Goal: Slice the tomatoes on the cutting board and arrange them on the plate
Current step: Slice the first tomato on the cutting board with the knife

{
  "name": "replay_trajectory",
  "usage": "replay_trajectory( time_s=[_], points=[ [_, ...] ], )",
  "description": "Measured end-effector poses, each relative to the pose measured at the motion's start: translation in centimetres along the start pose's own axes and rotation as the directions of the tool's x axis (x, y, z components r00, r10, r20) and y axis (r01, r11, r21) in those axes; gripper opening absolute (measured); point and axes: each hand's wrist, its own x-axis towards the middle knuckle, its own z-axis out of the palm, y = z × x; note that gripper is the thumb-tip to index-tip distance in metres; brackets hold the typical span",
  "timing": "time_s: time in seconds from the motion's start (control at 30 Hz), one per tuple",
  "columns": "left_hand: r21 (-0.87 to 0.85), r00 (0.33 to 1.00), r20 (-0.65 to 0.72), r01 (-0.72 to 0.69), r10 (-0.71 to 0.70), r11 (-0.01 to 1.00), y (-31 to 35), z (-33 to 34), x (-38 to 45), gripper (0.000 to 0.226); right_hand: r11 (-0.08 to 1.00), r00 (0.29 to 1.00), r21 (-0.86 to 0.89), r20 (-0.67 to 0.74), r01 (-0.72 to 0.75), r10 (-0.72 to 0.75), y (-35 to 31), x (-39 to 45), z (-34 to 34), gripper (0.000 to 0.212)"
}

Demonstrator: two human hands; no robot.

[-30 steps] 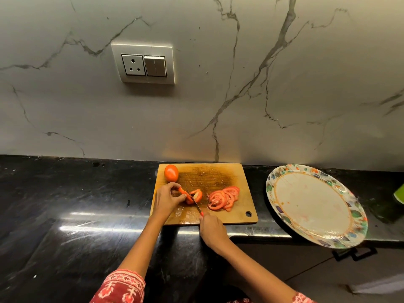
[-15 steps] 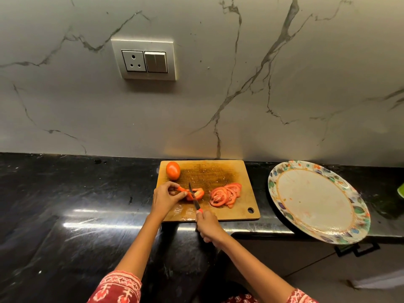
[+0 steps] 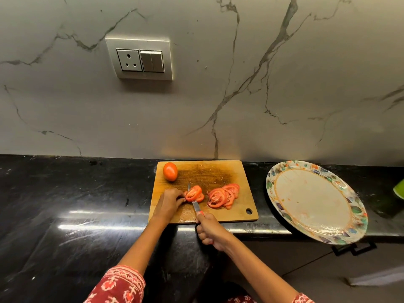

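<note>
The right hand (image 3: 211,231) grips the knife (image 3: 195,204), blade in a half-cut tomato (image 3: 193,193) that the left hand (image 3: 169,203) pinches on the cutting board (image 3: 218,171). Finished slices (image 3: 223,195) lie right of it — a whole tomato (image 3: 170,171) at the board's far left corner. The plate (image 3: 316,202) sits right of the board on the table (image 3: 65,204).

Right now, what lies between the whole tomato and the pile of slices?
In the head view, only bare, stained cutting board lies between whole tomato and slice pile.

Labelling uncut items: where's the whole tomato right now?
In the head view, the whole tomato sits at the far-left corner of the wooden cutting board, beyond the left hand and clear of the knife.
</note>
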Motion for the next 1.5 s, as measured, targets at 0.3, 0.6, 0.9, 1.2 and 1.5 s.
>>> replay_trajectory(
  time_s=[0.3,0.6,0.9,1.2,1.5],
  points=[
    [0.015,0.999,0.038,-0.020,0.019,1.000,0.1,-0.3,0.4,0.012,0.997,1.000,0.082,-0.001,0.001,-0.001,-0.5,0.3,0.9,0.024],
    [0.034,0.999,0.037,-0.016,0.014,0.999,-0.1,-0.3,0.4,0.014,1.000,1.000,0.017,-0.008,0.021,-0.021,-1.0,0.9,1.7,0.026],
    [0.041,0.999,0.036,0.013,-0.014,0.999,0.3,-0.2,0.6,0.014,0.998,0.999,-0.042,-0.006,0.044,-0.044,-0.7,1.2,2.1,0.022],
    [0.177,0.995,0.059,0.072,-0.084,0.982,0.7,-0.5,1.6,0.020,0.962,0.988,-0.244,-0.067,0.121,-0.142,0.5,0.7,2.4,0.027],
    [0.253,0.991,0.078,0.088,-0.111,0.964,1.5,-0.8,2.5,0.019,0.822,0.972,-0.555,-0.094,0.129,-0.216,-0.4,0.6,1.4,0.032]
  ],
)
